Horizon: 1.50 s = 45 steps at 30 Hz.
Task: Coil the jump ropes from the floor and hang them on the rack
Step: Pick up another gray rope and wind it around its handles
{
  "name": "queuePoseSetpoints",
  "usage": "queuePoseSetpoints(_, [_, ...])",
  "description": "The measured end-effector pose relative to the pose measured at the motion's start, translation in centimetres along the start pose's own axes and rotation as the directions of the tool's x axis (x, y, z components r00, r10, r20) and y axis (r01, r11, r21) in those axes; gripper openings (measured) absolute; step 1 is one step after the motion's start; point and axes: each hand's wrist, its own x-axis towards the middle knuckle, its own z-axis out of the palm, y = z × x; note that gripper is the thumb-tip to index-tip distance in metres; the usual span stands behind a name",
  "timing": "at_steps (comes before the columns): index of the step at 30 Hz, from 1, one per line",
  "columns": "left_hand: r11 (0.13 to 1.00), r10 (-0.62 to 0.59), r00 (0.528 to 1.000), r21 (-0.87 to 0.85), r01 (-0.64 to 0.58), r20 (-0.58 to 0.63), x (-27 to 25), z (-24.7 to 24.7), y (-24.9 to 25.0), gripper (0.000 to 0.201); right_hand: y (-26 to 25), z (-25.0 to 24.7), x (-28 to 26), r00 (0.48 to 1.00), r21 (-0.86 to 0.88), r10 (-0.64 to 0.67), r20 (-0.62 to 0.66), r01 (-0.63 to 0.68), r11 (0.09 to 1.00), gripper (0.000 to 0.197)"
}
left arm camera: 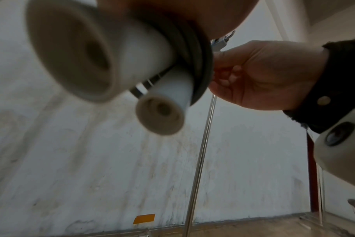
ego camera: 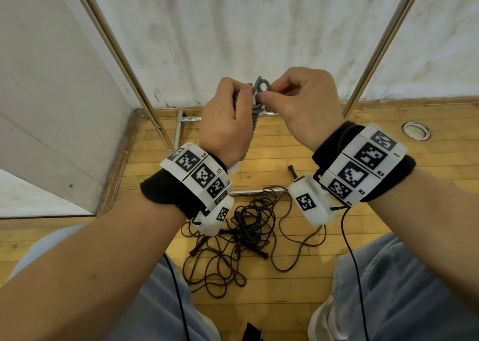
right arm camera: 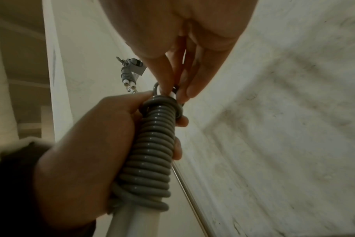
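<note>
Your left hand (ego camera: 223, 123) grips the coiled grey jump rope (right arm camera: 152, 154) at frame centre while your right hand (ego camera: 305, 107) pinches its top loop, black ropes (ego camera: 243, 234) tangled on the floor below.

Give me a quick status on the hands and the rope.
Left hand grips grey coiled rope. Right hand pinches its end loop. Black ropes tangled on floor, rack unobstructed.

Open air between the two slanting rack poles (ego camera: 121, 55) ahead of me; below, tangled black ropes (ego camera: 233, 239) clutter the floor (ego camera: 298, 296) between my knees.
</note>
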Motion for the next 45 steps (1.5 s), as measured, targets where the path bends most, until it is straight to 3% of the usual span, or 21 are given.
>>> queuePoseSetpoints(4, [0.997, 0.036, 0.998, 0.063, -0.039, 0.046, 0.0, -0.1, -0.4, 0.015, 0.1, 0.1, -0.1, 0.998, -0.124, -0.058, 0.012, 0.059, 0.991, 0.014])
queuePoseSetpoints(8, [0.985, 0.075, 0.992, 0.145, -0.089, 0.098, -0.1, 0.0, -0.8, 0.017, 0.4, 0.1, -0.3, 0.968, -0.392, -0.224, 0.113, 0.251, 0.885, 0.024])
queuePoseSetpoints(11, [0.982, 0.077, 0.992, 0.163, -0.093, 0.101, -0.2, 0.1, -0.9, 0.017, 0.4, 0.1, -0.3, 0.969, -0.417, -0.214, 0.126, 0.247, 0.875, 0.023])
queuePoseSetpoints(13, [0.981, 0.068, 0.992, 0.175, -0.085, 0.101, -0.1, 0.0, -1.0, 0.018, 0.2, 0.0, -0.4, 0.989, -0.255, -0.106, 0.106, 0.13, 0.958, 0.015])
queuePoseSetpoints(15, [0.977, 0.071, 0.992, 0.191, -0.089, 0.103, 0.0, -0.3, -1.0, 0.02, -0.1, -0.1, -0.6, 0.995, 0.012, 0.013, 0.095, -0.014, 1.0, 0.01])
queuePoseSetpoints(18, [0.969, 0.075, 0.993, 0.226, -0.095, 0.095, 0.0, -0.3, -0.8, 0.03, -0.1, -0.4, -0.4, 0.987, 0.311, 0.138, 0.088, -0.159, 0.937, 0.009])
queuePoseSetpoints(21, [0.973, 0.053, 0.991, 0.218, -0.078, 0.12, -0.3, 0.0, -0.7, 0.036, -0.1, -0.2, -0.1, 0.977, 0.414, 0.201, 0.067, -0.211, 0.886, 0.017])
queuePoseSetpoints(24, [0.983, 0.038, 0.989, 0.174, -0.063, 0.143, -0.3, 0.0, -0.7, 0.017, -0.1, 0.0, -0.2, 0.983, 0.389, 0.178, 0.035, -0.177, 0.904, 0.017])
queuePoseSetpoints(27, [0.97, 0.055, 0.988, 0.225, -0.087, 0.144, 0.0, -0.4, -0.7, 0.015, -0.1, 0.2, -0.4, 0.99, 0.295, 0.138, 0.016, -0.137, 0.946, 0.009])
queuePoseSetpoints(29, [0.957, 0.07, 0.985, 0.268, -0.111, 0.158, 0.2, -0.5, -0.7, 0.016, -0.1, 0.3, -0.3, 0.994, 0.129, 0.104, 0.021, -0.106, 0.986, 0.029])
queuePoseSetpoints(32, [0.945, 0.069, 0.983, 0.306, -0.119, 0.17, 0.4, -0.8, -0.9, 0.014, -0.1, 0.1, -0.1, 0.995, -0.004, 0.062, 0.072, -0.062, 0.998, 0.03])
queuePoseSetpoints(40, [0.999, -0.028, 0.99, 0.036, 0.024, 0.139, 1.0, -1.0, -0.8, 0.018, 0.4, 0.1, 0.1, 0.998, -0.143, -0.055, 0.013, 0.056, 0.988, 0.022])
queuePoseSetpoints(45, [0.999, -0.025, 0.986, -0.016, 0.028, 0.167, 1.2, -1.0, -0.7, 0.003, 0.4, -0.1, -0.2, 0.986, -0.213, -0.167, -0.009, 0.161, 0.964, 0.02])
